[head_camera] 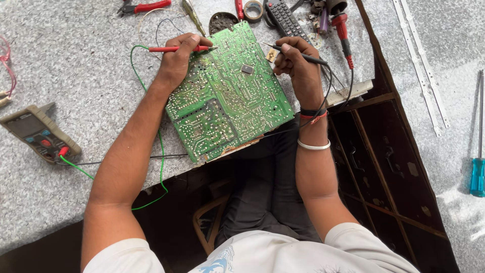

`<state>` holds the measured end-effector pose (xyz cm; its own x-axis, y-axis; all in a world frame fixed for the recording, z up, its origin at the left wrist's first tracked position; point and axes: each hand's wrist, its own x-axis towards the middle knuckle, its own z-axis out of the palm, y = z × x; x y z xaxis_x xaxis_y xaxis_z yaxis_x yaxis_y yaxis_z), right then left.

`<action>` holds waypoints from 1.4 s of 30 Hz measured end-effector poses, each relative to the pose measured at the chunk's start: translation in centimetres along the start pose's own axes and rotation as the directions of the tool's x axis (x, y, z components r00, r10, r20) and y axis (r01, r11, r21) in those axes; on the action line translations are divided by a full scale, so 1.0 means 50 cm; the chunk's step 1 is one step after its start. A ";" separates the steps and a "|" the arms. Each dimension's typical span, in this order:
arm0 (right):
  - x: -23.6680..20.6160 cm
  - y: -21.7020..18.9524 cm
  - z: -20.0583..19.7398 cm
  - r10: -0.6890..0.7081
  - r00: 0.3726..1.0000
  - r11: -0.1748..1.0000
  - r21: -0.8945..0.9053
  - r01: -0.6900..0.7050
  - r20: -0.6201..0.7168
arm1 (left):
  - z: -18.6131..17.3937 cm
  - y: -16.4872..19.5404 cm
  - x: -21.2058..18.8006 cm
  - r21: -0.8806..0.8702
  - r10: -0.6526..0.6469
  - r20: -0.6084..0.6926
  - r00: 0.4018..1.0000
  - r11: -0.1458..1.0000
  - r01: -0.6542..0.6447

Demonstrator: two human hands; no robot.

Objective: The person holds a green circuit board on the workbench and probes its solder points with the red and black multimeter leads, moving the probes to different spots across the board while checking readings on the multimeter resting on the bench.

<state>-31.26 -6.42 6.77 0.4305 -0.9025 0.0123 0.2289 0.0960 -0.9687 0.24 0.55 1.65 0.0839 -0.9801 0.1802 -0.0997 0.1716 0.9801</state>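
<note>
Over the green circuit board (pixel 230 93), the left hand (pixel 177 60) pinches a red multimeter probe (pixel 174 49) while the right hand (pixel 298 63) grips a black probe (pixel 308 57), fingers closed.

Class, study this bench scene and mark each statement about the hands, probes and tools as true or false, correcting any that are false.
1. The left hand holds a red probe against the green circuit board. True.
2. The right hand holds a blue screwdriver. False: it holds a black probe; the blue-handled screwdriver lies untouched far to the right.
3. The multimeter sits to the left of the board. True.
4. The board lies wholly on the table. False: its near corner overhangs the edge.
5. The remote control lies on the person's lap. False: it lies on the table beyond the board.
</note>
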 end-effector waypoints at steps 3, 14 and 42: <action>-0.002 -0.001 0.004 0.014 1.000 1.000 -0.016 -0.014 -0.015 | -0.001 0.001 -0.002 -0.019 -0.017 -0.006 1.000 1.000 0.017; -0.006 -0.005 0.005 -0.019 1.000 0.999 -0.028 0.019 -0.012 | -0.001 -0.001 -0.002 0.016 -0.006 0.003 1.000 1.000 0.006; -0.004 -0.006 0.011 -0.073 0.997 0.997 0.012 0.072 0.026 | -0.004 -0.003 0.005 0.009 0.044 0.055 0.998 0.999 -0.045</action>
<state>-30.95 -6.03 7.21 0.4349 -0.8961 0.0889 0.2701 0.0356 -0.9622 0.49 0.30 1.59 0.0249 -0.9755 0.2184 -0.1127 0.2144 0.9702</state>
